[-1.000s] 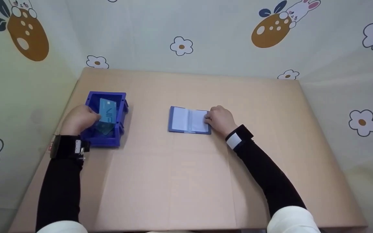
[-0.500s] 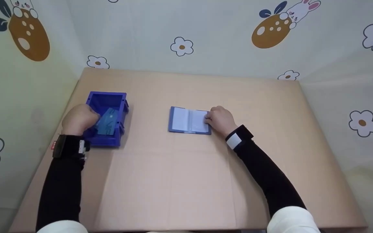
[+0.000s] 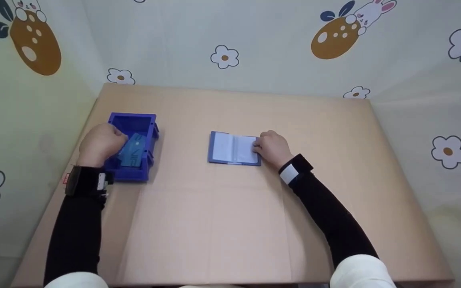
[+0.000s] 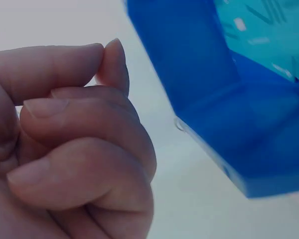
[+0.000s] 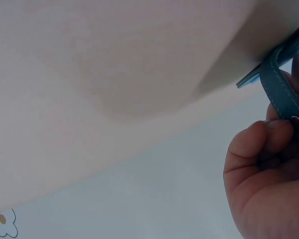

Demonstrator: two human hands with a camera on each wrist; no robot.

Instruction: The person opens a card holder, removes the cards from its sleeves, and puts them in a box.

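My left hand (image 3: 101, 143) is over the left side of a blue plastic bin (image 3: 130, 176). Its fingers are curled and the thumb meets the index fingertip, with nothing showing between them in the left wrist view. Inside the bin lies a teal card (image 3: 133, 154) lettered VIP, slanted and apart from the fingers. Mid-table, a small blue card holder (image 3: 223, 148) lies spread with clear sleeves facing up. My right hand (image 3: 273, 149) pinches its right edge. The right wrist view shows the holder's stitched strap (image 5: 281, 92) with a metal snap against the fingers.
A brown table (image 3: 214, 224) carries the bin at left and the card holder at centre. Pale curtains (image 3: 270, 60) printed with flowers and rabbits stand along the back and both sides. A small red tag (image 3: 66, 179) shows beside the left wrist.
The left hand has lowered the VIP card into the bin and let it go, then risen slightly. The right hand and card holder have stayed still.
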